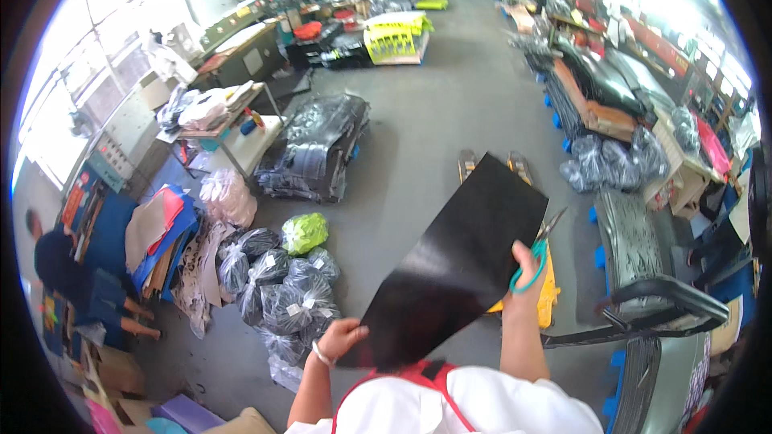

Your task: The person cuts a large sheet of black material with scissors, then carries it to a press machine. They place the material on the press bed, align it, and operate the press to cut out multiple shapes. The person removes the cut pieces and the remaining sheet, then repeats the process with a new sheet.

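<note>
The left hand (342,337) grips the lower left corner of a large black sheet (458,261), which is held up tilted in the air in front of the person's chest, above the grey floor (434,112). The right hand (527,261) is closed through the handles of green scissors (537,253), whose blades stand at the right edge of the sheet, pointing up and to the right. Below on the left lie clear bags of dark pieces (281,289) and one bright green bag (304,231), well apart from both hands.
</note>
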